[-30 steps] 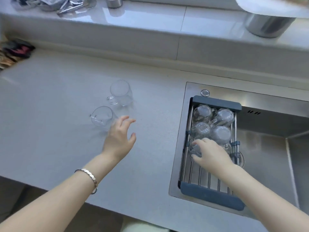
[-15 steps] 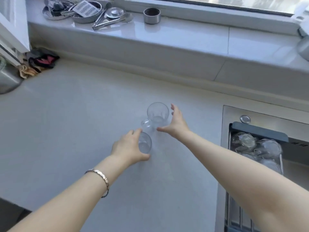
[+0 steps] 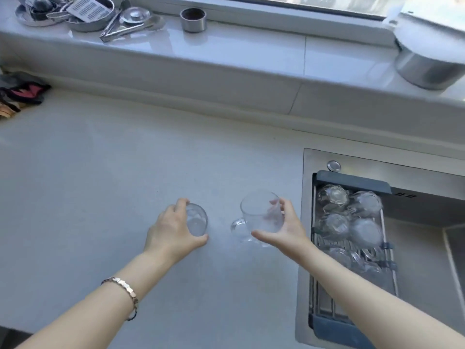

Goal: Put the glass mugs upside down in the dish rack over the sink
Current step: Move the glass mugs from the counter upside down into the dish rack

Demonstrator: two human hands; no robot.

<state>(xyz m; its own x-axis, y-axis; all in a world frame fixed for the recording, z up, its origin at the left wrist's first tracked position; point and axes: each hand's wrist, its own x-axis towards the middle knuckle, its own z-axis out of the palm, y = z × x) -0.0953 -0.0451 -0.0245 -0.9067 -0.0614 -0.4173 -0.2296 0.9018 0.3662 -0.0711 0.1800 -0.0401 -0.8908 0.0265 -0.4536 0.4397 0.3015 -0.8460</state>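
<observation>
Two clear glass mugs stand on the pale countertop, mouths up. My left hand wraps around the smaller-looking mug, thumb below and fingers above. My right hand grips the other mug from its right side, with the handle pointing left; it looks slightly lifted and tilted. To the right, the dish rack with blue end pieces spans the steel sink and holds several glass mugs upside down at its far end.
The steel sink lies at the right. On the window ledge stand a metal pot, a small metal cup and a pile of metal utensils. Crumpled cloth lies at the left edge.
A second ago my right hand was at the rack and my left hand was open near the mugs. Both hands have since closed on the two mugs on the counter.
</observation>
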